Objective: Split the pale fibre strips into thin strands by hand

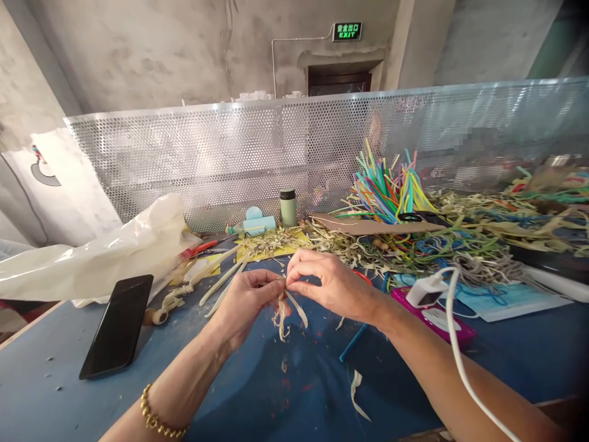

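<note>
green "exit" sign above doorway

blue table; black phone; pale tan strips; magenta case

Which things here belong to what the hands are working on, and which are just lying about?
In use:
- left hand and right hand, both pinching the small bundle of pale straw-like strips
- loose pale strips beside them

Lying about:
- black phone
- white plastic bag
- green cylindrical flask
- bright multicoloured strips
- white charger
- black scissors
</note>
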